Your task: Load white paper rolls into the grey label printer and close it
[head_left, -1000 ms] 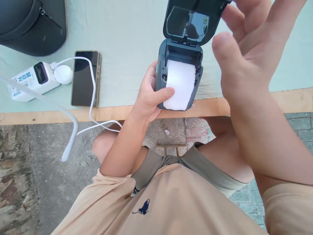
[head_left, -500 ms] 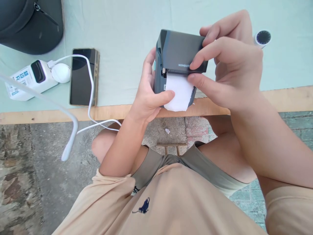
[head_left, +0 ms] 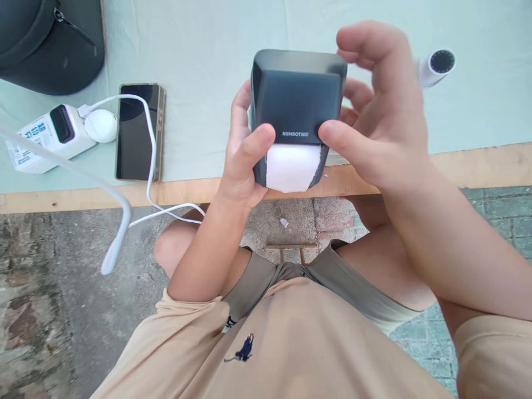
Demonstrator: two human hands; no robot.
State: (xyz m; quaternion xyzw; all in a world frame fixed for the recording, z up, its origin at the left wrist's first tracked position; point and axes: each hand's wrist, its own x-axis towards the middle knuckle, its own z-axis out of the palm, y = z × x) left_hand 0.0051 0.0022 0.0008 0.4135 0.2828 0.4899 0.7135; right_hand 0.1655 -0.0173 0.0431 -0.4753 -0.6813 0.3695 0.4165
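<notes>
Device, dark, marked NIIMBOT (head_left: 297, 102): held up between your two hands, over the near edge of the tabletop (head_left: 208, 50). Lid down; strip of white paper (head_left: 293, 166) showing below the lid's lower edge, its end ragged.

Your left hand (head_left: 245, 158): closed on the device's left side, thumb on the front beside the lower part of the lid. Your right hand (head_left: 380, 111): partly open at the right side, thumb tip against the lid's lower right corner, index finger raised near the upper corner. Contact of its other fingers: cannot tell.

Surface: pale green cloth, bare wooden strip along the near edge. To the left, phone (head_left: 138, 133) lying flat, white cable (head_left: 152, 138) crossing it; white power unit (head_left: 52, 136) beside it; black zippered case (head_left: 50, 44) behind. To the right, white cylinder with dark round face (head_left: 441, 62).

Below: concrete and brick floor (head_left: 103, 310), small white scrap (head_left: 284, 223) on it.
</notes>
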